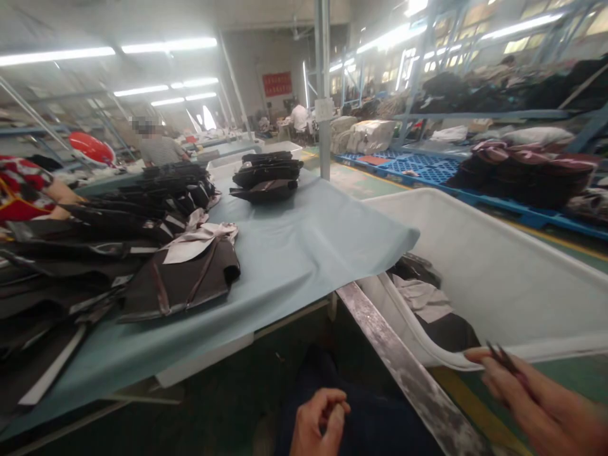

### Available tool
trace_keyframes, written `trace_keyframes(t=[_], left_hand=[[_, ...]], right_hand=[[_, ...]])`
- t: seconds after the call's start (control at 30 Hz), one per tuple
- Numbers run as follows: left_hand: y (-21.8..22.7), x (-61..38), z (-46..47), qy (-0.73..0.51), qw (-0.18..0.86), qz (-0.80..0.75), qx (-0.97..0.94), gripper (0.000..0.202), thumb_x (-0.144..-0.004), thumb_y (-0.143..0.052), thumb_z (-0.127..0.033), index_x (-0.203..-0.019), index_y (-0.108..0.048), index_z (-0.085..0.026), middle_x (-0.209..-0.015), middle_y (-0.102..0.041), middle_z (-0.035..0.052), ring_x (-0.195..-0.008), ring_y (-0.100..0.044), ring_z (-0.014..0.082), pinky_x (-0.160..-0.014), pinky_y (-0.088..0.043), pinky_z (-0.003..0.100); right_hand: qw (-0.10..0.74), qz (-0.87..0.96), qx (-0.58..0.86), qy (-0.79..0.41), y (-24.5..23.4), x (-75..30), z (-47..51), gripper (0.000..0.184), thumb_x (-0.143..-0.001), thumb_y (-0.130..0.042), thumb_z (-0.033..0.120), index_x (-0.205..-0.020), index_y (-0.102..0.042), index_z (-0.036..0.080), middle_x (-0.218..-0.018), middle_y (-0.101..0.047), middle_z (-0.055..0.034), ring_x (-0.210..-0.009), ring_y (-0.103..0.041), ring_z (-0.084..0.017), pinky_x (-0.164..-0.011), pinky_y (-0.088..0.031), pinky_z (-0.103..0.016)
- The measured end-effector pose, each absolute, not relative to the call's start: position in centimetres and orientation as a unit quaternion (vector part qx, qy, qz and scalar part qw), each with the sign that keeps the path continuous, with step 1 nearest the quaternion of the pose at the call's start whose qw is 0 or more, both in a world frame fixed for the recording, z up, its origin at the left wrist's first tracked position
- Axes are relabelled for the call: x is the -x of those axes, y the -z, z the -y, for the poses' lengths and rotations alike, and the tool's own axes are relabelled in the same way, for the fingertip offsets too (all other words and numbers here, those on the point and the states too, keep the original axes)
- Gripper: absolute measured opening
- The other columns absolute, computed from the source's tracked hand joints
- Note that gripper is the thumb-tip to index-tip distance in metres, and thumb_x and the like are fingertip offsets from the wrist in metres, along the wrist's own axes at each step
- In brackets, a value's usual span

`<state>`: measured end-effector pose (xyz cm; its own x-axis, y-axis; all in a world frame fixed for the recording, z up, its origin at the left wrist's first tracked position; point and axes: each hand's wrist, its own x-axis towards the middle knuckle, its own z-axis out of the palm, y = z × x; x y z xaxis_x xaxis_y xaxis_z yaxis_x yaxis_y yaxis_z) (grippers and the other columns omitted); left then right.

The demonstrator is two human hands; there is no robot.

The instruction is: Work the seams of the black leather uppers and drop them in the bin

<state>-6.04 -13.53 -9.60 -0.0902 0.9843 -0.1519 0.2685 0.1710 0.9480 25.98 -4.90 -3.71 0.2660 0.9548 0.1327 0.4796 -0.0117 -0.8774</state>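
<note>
My right hand [536,392] is closed around small dark thread snips [504,360], their two points sticking up past the fingers. It is beside the near rim of a white bin [513,278]. Inside that bin lie dark and pale garment pieces [434,310]. Low in the middle, my left hand [320,421] is above my lap with its fingers curled in; nothing shows in it. A dark garment piece with pale lining [190,272] rests on the cloth-covered table [285,253], apart from both hands.
Stacks of dark garments [142,196] line the table's left side, and another dark pile [266,177] lies farther back. A worn metal bar [399,361] runs between the table and bin. One person [28,187] is at the left. A post [323,95] stands behind the table.
</note>
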Motion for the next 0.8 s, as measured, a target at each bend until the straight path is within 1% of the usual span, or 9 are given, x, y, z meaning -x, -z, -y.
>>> trace_keyframes(t=[0.03,0.07,0.17,0.27,0.33,0.53,0.67,0.73,0.8], left_hand=[[9.2,6.3,13.1,-0.413,0.435,-0.617,-0.509,0.041,-0.1,-0.062,-0.056,-0.109,-0.082,-0.021,-0.099,-0.085,0.0092,-0.086,-0.078,0.0215,-0.08,-0.061,0.028],[8.7,6.7,12.9,-0.419,0.426,-0.617,-0.512,0.041,-0.101,-0.06,-0.055,-0.109,-0.082,-0.021,-0.1,-0.084,0.0093,-0.088,-0.078,0.0217,-0.082,-0.061,0.029],[7.4,8.4,13.0,-0.421,0.412,-0.627,-0.509,0.042,-0.102,-0.057,-0.054,-0.112,-0.081,-0.021,-0.103,-0.084,0.0097,-0.094,-0.079,0.0234,-0.088,-0.062,0.032],[6.8,10.6,14.3,-0.423,0.387,-0.653,-0.495,0.047,-0.101,-0.057,-0.058,-0.112,-0.08,-0.02,-0.103,-0.083,0.0107,-0.095,-0.079,0.0244,-0.088,-0.063,0.034],[6.8,12.0,15.6,-0.428,0.365,-0.672,-0.481,0.05,-0.101,-0.056,-0.061,-0.112,-0.08,-0.019,-0.102,-0.083,0.0113,-0.092,-0.079,0.024,-0.087,-0.063,0.034],[6.9,13.9,18.3,-0.456,0.322,-0.7,-0.445,0.055,-0.097,-0.06,-0.067,-0.111,-0.079,-0.018,-0.101,-0.083,0.0121,-0.089,-0.079,0.0249,-0.085,-0.063,0.037],[4.7,14.3,16.8,-0.476,0.303,-0.693,-0.45,0.047,-0.095,-0.067,-0.06,-0.109,-0.08,-0.018,-0.1,-0.083,0.0111,-0.092,-0.078,0.0249,-0.086,-0.062,0.036],[3.1,15.2,15.3,-0.518,0.299,-0.683,-0.421,0.041,-0.089,-0.076,-0.054,-0.108,-0.081,-0.017,-0.097,-0.083,0.01,-0.088,-0.077,0.023,-0.082,-0.061,0.033],[1.6,17.0,13.6,-0.593,0.306,-0.666,-0.333,0.035,-0.081,-0.085,-0.042,-0.102,-0.08,-0.014,-0.091,-0.082,0.0096,-0.077,-0.075,0.0197,-0.073,-0.06,0.029]], right_hand=[[0.409,0.563,0.662,-0.278,2.9,-24.4,4.8,0.04,-0.085,-0.065,0.076,-0.09,-0.085,0.042,-0.083,-0.08,-0.0125,-0.071,-0.076,-0.03,-0.065,-0.053,-0.046],[0.386,0.583,0.653,-0.291,2.1,-22.6,4.6,0.046,-0.088,-0.058,0.077,-0.092,-0.084,0.039,-0.089,-0.082,-0.0119,-0.074,-0.076,-0.031,-0.068,-0.056,-0.046],[0.358,0.646,0.611,-0.286,0.7,-17.7,3.5,0.054,-0.097,-0.043,0.07,-0.097,-0.08,0.031,-0.099,-0.084,-0.0108,-0.091,-0.08,-0.033,-0.077,-0.059,-0.043],[0.325,0.691,0.619,-0.183,1.5,-15.4,2.7,0.051,-0.101,-0.037,0.058,-0.099,-0.078,0.027,-0.084,-0.082,-0.0109,-0.078,-0.079,-0.033,-0.066,-0.052,-0.039],[0.313,0.716,0.611,-0.127,2.6,-15.4,2.6,0.046,-0.104,-0.038,0.05,-0.103,-0.077,0.025,-0.082,-0.081,-0.0095,-0.076,-0.079,-0.03,-0.063,-0.048,-0.036],[0.278,0.772,0.572,-0.01,4.1,-16.4,3.2,0.036,-0.108,-0.043,0.035,-0.108,-0.076,0.022,-0.102,-0.082,-0.0103,-0.081,-0.079,-0.025,-0.06,-0.044,-0.032],[0.263,0.736,0.623,-0.015,3.5,-16.3,3.2,0.039,-0.11,-0.04,0.035,-0.109,-0.076,0.02,-0.098,-0.082,-0.0112,-0.082,-0.079,-0.027,-0.063,-0.045,-0.034],[0.246,0.743,0.621,-0.034,3.6,-16.6,3.1,0.039,-0.11,-0.04,0.037,-0.108,-0.076,0.022,-0.094,-0.082,-0.0101,-0.081,-0.078,-0.027,-0.062,-0.043,-0.034],[0.231,0.756,0.61,-0.049,4.0,-17.0,2.9,0.039,-0.11,-0.041,0.039,-0.107,-0.076,0.024,-0.089,-0.081,-0.0091,-0.078,-0.077,-0.026,-0.06,-0.041,-0.034]])
